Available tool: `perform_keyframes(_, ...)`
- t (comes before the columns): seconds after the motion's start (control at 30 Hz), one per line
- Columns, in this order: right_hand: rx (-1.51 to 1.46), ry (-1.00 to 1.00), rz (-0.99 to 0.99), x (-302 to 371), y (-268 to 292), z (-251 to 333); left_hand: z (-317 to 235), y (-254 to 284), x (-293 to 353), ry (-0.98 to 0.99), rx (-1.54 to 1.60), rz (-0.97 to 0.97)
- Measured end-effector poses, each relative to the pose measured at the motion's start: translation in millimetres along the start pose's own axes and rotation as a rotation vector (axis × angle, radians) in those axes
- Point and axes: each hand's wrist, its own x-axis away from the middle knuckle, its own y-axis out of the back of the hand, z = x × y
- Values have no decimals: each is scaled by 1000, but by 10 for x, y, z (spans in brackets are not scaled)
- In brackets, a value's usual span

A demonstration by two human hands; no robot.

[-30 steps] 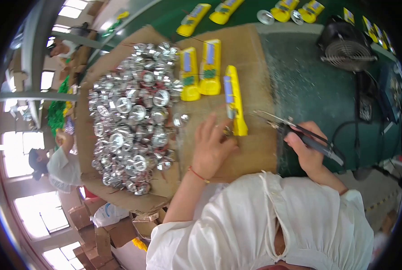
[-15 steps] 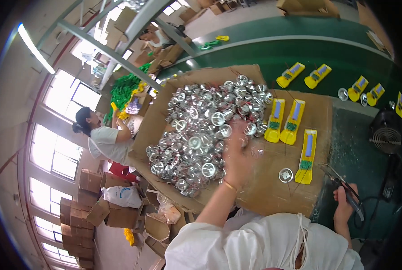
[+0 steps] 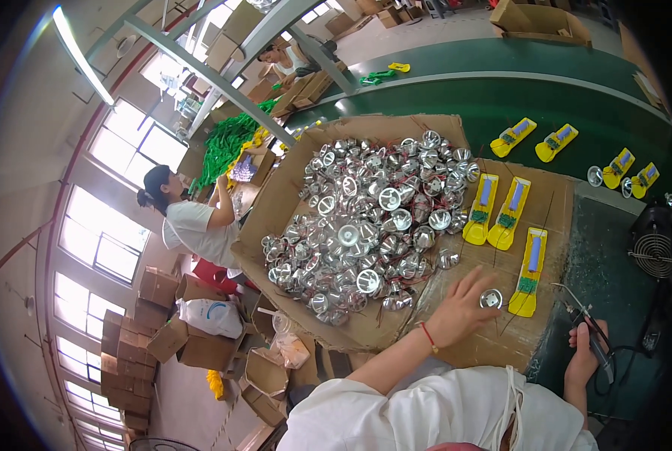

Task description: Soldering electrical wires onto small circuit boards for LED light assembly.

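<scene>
My left hand [image 3: 460, 314] is over the cardboard mat, its fingers spread and holding nothing that I can see. Its fingertips and thumb are beside a small silver reflector cup [image 3: 491, 299] with a white centre; whether they touch it I cannot tell. Right of that cup lies an open yellow flashlight body [image 3: 530, 272] with a green circuit board, a purple-blue cell and thin wires. My right hand [image 3: 582, 359] grips a soldering iron [image 3: 597, 347], its bent metal tip pointing up and left toward the mat. Two similar yellow bodies [image 3: 495, 212] lie farther back.
A cardboard box [image 3: 272, 207] heaped with silver reflector cups [image 3: 351, 237] stands left of the mat [image 3: 456, 331]. More yellow bodies [image 3: 558, 143] sit on the green bench [image 3: 456, 105]. A black fan [image 3: 652, 252] stands at right. A co-worker [image 3: 197, 218] is at left.
My left hand has moved from over the reflector heap rightward and nearer, down to the loose cup on the mat. My right hand still holds the soldering iron. The view has shifted slightly.
</scene>
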Motion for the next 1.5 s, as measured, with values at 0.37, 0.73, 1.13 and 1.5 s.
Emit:
perform_keyframes(0.37,-19,-13,-17,15,-85,35,47,-157,-104,-111,-68,-80)
perform_keyframes(0.73,-24,-27,40,17,-164,89,-44,-153,-159,29,90,-246)
perform_keyframes(1.13,74,171,158,25,-160,125,-128,-230,-475,163,351,-453)
perform_keyframes(1.5,187,117,223,-16,-138,154,-211,-288,-570,418,592,-330)
